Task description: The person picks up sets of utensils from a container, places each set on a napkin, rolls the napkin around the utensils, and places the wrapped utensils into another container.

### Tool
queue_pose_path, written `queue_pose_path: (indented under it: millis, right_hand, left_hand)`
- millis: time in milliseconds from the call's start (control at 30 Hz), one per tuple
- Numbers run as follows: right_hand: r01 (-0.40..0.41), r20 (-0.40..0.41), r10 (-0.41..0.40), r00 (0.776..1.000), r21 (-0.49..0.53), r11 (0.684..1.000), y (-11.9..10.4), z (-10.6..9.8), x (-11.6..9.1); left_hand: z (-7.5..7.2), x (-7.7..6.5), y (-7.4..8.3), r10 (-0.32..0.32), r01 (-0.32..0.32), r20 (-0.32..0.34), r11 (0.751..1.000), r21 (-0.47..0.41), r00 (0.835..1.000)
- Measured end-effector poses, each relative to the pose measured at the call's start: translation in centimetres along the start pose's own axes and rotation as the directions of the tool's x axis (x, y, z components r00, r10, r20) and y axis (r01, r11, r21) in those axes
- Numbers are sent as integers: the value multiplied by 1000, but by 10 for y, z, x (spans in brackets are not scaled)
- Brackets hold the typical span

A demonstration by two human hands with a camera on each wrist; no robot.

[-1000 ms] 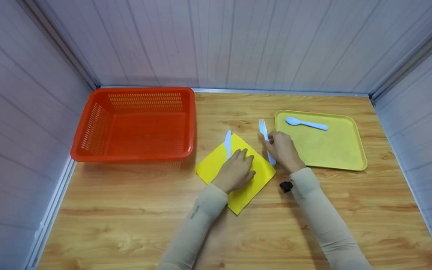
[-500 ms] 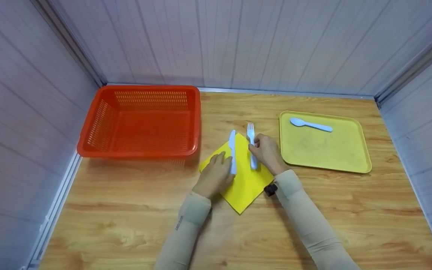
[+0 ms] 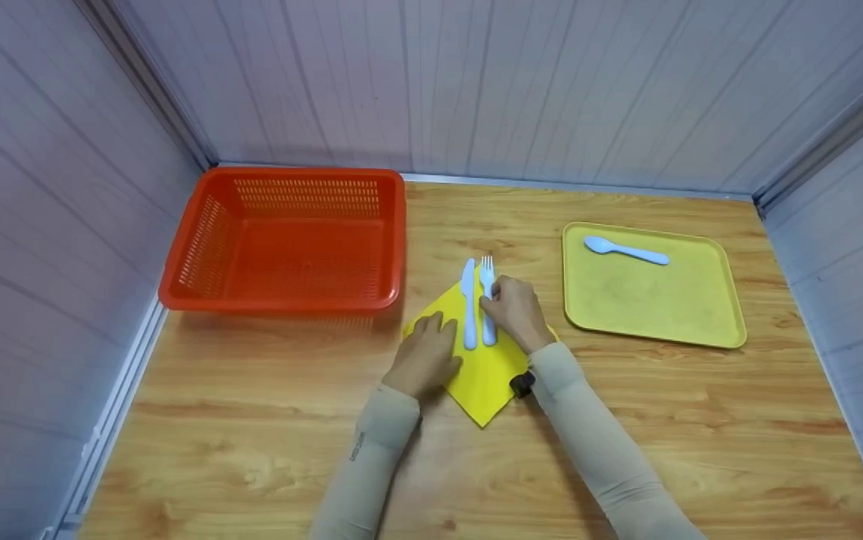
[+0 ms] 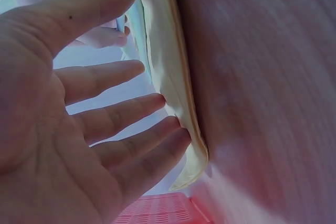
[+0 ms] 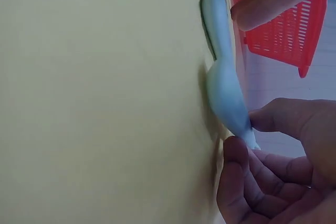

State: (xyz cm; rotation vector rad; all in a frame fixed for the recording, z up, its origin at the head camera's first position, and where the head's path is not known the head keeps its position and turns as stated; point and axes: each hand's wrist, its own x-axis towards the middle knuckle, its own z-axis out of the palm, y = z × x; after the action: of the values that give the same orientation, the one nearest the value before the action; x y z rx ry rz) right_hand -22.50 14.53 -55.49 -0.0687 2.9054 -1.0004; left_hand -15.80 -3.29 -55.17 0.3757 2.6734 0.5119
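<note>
A yellow folded napkin (image 3: 482,394) lies on the wooden table, one corner toward the person. On it lies a pale blue plastic knife (image 3: 468,307), blade pointing away. Just right of the knife and nearly parallel is a matching fork (image 3: 487,276), tines away from the person. My right hand (image 3: 515,311) pinches the fork between thumb and fingers; the right wrist view shows this grip close up on the fork (image 5: 226,95). My left hand (image 3: 424,356) rests with spread fingers on the napkin's left part, left of the knife. In the left wrist view its fingertips touch the napkin (image 4: 168,61).
An orange-red plastic basket (image 3: 289,306) stands at the back left. To the right is a yellow tray (image 3: 656,300) with a pale blue spoon (image 3: 626,250) on it. Panelled walls (image 3: 476,90) close in the table at the back and both sides.
My right hand has carried the fork left from beside the tray onto the napkin, next to the knife. My left hand has moved off the knife to the left.
</note>
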Motion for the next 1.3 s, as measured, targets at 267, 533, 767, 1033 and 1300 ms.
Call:
queue_pose_path:
  millis: [267,533,767,1033,1300]
  right_hand:
    - [-43,35,43,998,8,999,-2,6,2]
    - [-14,20,14,1000,2,1000,-2,8,2]
    - [40,-3,-40,999,-10,999,-1,9,2]
    - [15,-1,-15,1000,6,1000,-1,9,1]
    - [7,-1,-7,1000,18,1000,-1,9,1]
  left_hand:
    - [2,0,-2,6,-7,3,999,32,1000]
    - [3,-2,-2,33,-33,-13,998,46,999]
    - [4,-2,-3,39,-39,-10,998,46,999]
    - [4,-1,-2,18,-19,8,999,34,1000]
    - [4,-2,-2,20,-21,5,999,36,1000]
